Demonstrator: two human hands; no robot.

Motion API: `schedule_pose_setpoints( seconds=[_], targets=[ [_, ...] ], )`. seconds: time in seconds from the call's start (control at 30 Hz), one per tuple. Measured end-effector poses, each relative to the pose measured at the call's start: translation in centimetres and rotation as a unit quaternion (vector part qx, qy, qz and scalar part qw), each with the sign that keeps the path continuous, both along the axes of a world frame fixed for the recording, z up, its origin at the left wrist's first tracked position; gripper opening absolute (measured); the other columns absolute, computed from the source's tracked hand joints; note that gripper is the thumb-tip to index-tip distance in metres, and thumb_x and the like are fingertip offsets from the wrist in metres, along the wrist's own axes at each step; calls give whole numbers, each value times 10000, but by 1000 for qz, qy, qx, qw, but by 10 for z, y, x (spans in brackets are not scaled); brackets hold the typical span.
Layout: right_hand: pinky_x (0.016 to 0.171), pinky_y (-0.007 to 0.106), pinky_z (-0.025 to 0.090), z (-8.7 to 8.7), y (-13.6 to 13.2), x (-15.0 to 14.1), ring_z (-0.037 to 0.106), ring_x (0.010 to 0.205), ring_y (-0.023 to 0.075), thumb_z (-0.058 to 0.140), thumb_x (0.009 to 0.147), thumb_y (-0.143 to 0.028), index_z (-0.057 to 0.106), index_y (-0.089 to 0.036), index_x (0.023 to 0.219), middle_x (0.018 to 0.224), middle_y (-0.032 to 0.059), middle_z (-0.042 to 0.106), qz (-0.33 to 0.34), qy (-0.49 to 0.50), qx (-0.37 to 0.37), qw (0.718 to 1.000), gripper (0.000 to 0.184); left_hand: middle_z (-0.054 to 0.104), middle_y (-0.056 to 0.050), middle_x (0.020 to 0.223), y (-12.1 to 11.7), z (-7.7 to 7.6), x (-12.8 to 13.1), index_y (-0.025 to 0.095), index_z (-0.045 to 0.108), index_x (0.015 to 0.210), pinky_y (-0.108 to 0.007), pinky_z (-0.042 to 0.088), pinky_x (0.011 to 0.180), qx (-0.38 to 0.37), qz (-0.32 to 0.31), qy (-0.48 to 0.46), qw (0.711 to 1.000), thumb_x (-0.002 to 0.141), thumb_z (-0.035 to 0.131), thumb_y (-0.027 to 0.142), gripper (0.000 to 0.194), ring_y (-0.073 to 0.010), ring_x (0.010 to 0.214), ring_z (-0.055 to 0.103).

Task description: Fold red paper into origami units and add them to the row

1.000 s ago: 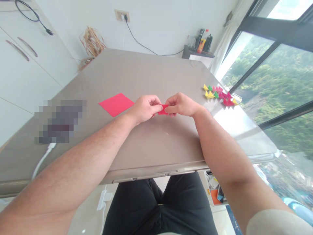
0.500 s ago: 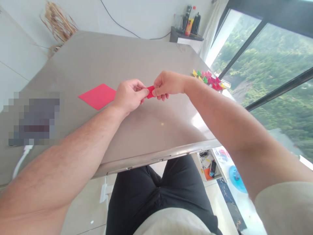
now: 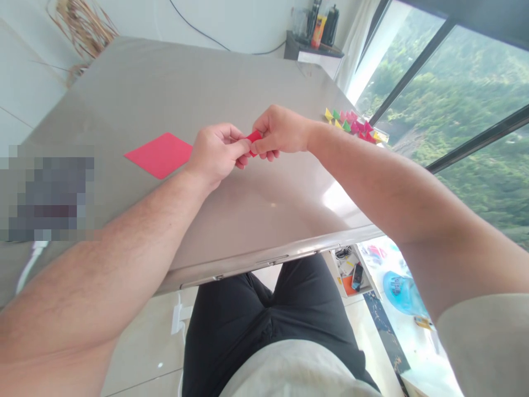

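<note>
A small folded piece of red paper (image 3: 254,135) is pinched between my two hands, above the table. My left hand (image 3: 221,150) closes thumb and fingers on its left side. On the other side my right hand (image 3: 281,132) grips it, thumb against the near face; the fingertips hide much of the folds. Left of my left hand a flat red paper sheet (image 3: 159,154) lies on the table, its right corner covered by the hand. Several small folded paper shapes (image 3: 355,125) in yellow, green, pink and red stand grouped toward the window, beyond my right forearm.
The glossy grey-brown table (image 3: 256,220) has its front edge just before my lap. A blurred-out dark device (image 3: 52,193) with a white cable (image 3: 28,264) lies at left. Bottles (image 3: 318,30) stand on a small cabinet behind. An open drawer (image 3: 351,270) is below at right.
The view has shifted right and tilted down, so the table's contents sit further left and higher. Both hands have kept hold of the folded red paper, which is now turned more upright.
</note>
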State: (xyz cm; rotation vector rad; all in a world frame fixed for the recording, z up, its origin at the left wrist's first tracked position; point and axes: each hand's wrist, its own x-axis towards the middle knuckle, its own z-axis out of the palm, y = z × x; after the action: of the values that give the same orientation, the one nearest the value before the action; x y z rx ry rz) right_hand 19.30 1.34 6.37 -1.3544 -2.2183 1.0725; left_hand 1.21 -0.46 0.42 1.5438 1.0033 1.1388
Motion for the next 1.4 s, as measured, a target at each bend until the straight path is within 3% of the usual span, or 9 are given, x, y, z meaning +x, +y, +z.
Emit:
schedule_pose_setpoints(
  seconds=[0.13, 0.33, 0.5, 0.67, 0.93, 1.1, 1.27, 1.4],
  targets=[
    [510, 227, 441, 0, 4, -1, 597, 568, 110, 821, 753, -218, 687, -171, 670, 628, -9, 661, 2, 4, 26, 1000, 165, 636, 39, 635, 0, 3, 0, 207, 604, 717, -288, 454, 543, -6, 27, -11, 1000, 807, 769, 295, 208, -86, 567, 547],
    [514, 216, 475, 1, 4, -6, 586, 551, 99, 731, 830, -160, 747, -156, 812, 619, -27, 648, 66, 6, 32, 997, 25, 632, 34, 652, 4, 3, -2, 198, 588, 743, -284, 454, 542, 13, 54, -28, 998, 829, 729, 284, 186, -96, 579, 549],
    [473, 184, 441, -2, 4, -11, 562, 527, 80, 717, 819, -105, 755, -129, 844, 567, -44, 601, 55, 33, 56, 996, 51, 624, 26, 630, 7, 4, -5, 195, 598, 728, -287, 453, 537, 12, 57, -52, 997, 824, 691, 199, 134, -101, 568, 549],
    [504, 212, 485, -1, 11, -6, 605, 556, 90, 719, 869, -249, 765, -133, 855, 645, -13, 677, 94, 58, 30, 993, 125, 610, 36, 611, 7, 6, -5, 167, 580, 733, -247, 423, 512, 26, 63, -51, 996, 833, 665, 139, 135, -76, 530, 542],
    [533, 204, 487, 3, 16, -2, 622, 560, 90, 816, 762, -369, 754, -147, 784, 605, -27, 675, 74, 50, 18, 996, 232, 632, 29, 621, 7, 4, -3, 176, 584, 716, -253, 405, 512, 40, 59, -53, 996, 834, 671, 149, 149, -76, 529, 531],
    [506, 215, 483, 2, 18, -4, 612, 550, 114, 820, 761, -289, 744, -161, 732, 592, -19, 652, 36, 63, 11, 997, 152, 631, 37, 630, 8, 4, -3, 180, 573, 732, -260, 409, 536, 27, 82, -29, 996, 847, 654, 162, 141, -78, 544, 519],
    [509, 201, 452, -4, 15, -14, 594, 541, 99, 791, 776, -241, 716, -156, 714, 586, -24, 647, -18, 85, 17, 996, 129, 650, 22, 677, 9, 7, -5, 200, 564, 797, -277, 478, 617, -10, 113, -10, 994, 882, 649, 271, 140, -117, 640, 603],
    [508, 226, 461, -13, 9, -18, 587, 529, 109, 788, 781, -256, 676, -150, 718, 596, 3, 661, -38, 115, 12, 993, 166, 662, -6, 691, 11, 7, -8, 201, 569, 772, -289, 527, 615, -28, 96, 2, 995, 842, 683, 270, 151, -147, 651, 653]
  ],
)
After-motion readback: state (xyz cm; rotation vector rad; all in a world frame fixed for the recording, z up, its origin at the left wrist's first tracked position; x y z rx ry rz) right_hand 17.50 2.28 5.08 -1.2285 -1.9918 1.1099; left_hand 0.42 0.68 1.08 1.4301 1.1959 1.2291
